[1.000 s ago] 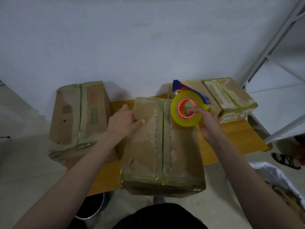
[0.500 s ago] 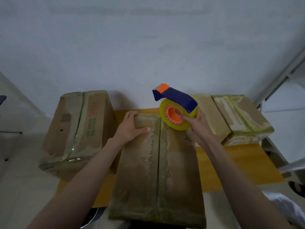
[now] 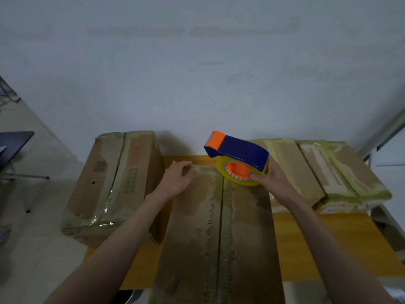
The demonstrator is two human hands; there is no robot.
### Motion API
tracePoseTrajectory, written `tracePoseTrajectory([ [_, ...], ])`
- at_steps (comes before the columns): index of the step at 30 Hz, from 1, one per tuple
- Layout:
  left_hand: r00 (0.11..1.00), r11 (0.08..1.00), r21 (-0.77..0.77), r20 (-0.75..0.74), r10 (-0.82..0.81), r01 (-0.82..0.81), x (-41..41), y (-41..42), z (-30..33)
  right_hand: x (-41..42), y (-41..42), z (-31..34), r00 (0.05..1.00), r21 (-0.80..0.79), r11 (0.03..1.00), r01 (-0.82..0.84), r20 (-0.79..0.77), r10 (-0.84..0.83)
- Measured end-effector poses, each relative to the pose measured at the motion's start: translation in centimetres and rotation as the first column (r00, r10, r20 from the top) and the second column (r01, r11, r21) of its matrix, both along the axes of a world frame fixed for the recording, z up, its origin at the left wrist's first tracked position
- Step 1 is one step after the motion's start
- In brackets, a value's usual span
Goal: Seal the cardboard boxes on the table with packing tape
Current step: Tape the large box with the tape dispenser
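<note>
Head view shows a pale wall (image 3: 197, 62) filling the upper half of the scene, with a yellow wooden bench (image 3: 324, 242) pushed against its base. On the bench, nearest the person, lies the middle cardboard box (image 3: 219, 238), long and worn, its two top flaps meeting along a centre seam that runs away from the camera. A left cardboard box (image 3: 114, 183) sits beside it, hanging over the bench's left edge, its seams covered in glossy tape. Two more taped boxes (image 3: 324, 172) rest side by side at the far right of the bench, close to the wall.

The person's bare forearms reach in from the bottom corners. The left hand (image 3: 177, 179) lies on the far left corner of the middle box, fingers curled over its far edge in a loose hold. The right hand (image 3: 270, 177) has its grip closed around the tape dispenser (image 3: 238, 161), fingers behind the roll and thumb pressed to the orange hub. The dispenser's blue hood and orange tip point left, and its yellow tape roll sits at the far end of the middle box, just right of the centre seam; whether it touches the cardboard cannot be told.
</note>
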State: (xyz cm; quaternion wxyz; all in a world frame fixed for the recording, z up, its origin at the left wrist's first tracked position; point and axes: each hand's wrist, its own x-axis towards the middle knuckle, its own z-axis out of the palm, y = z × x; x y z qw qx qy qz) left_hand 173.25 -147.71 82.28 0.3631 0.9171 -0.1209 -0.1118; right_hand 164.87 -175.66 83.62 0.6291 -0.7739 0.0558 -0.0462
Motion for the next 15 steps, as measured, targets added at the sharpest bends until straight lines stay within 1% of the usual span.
tracePoseTrajectory([
  [2,0.994,0.975,-0.192,-0.021,0.111,-0.113,0.7,-0.4,2.2,0.4,-0.1,0.2,0.999,-0.016,0.999,-0.032,-0.009,0.032],
  [3,0.985,0.938,-0.303,-0.056,0.161,-0.171,0.8,-0.7,3.3,0.5,0.0,0.3,0.999,-0.020,0.999,-0.043,-0.010,0.043],
  [5,0.967,0.841,-0.480,-0.174,0.186,-0.249,1.1,-1.4,4.9,0.7,0.0,0.4,0.998,-0.020,0.998,-0.056,-0.015,0.056],
  [6,0.961,0.808,-0.527,-0.218,0.172,-0.264,1.2,-1.8,5.4,0.7,0.0,0.4,0.998,-0.022,0.998,-0.062,-0.016,0.062],
  [9,0.960,0.788,-0.565,-0.259,0.111,-0.244,0.9,-2.6,6.7,0.7,0.0,0.4,0.998,-0.031,0.997,-0.068,-0.017,0.068],
  [11,0.959,0.784,-0.572,-0.265,0.102,-0.242,0.9,-2.9,7.0,0.6,-0.1,0.4,0.998,-0.031,0.998,-0.062,-0.016,0.062],
  [13,0.948,0.787,-0.555,-0.299,0.112,-0.268,1.0,-2.9,6.9,0.7,-0.1,0.4,0.998,-0.031,0.997,-0.065,-0.014,0.065],
  [15,0.924,0.789,-0.530,-0.364,0.118,-0.310,1.3,-2.6,6.6,0.7,0.0,0.5,0.997,-0.037,0.996,-0.077,-0.018,0.076],
])
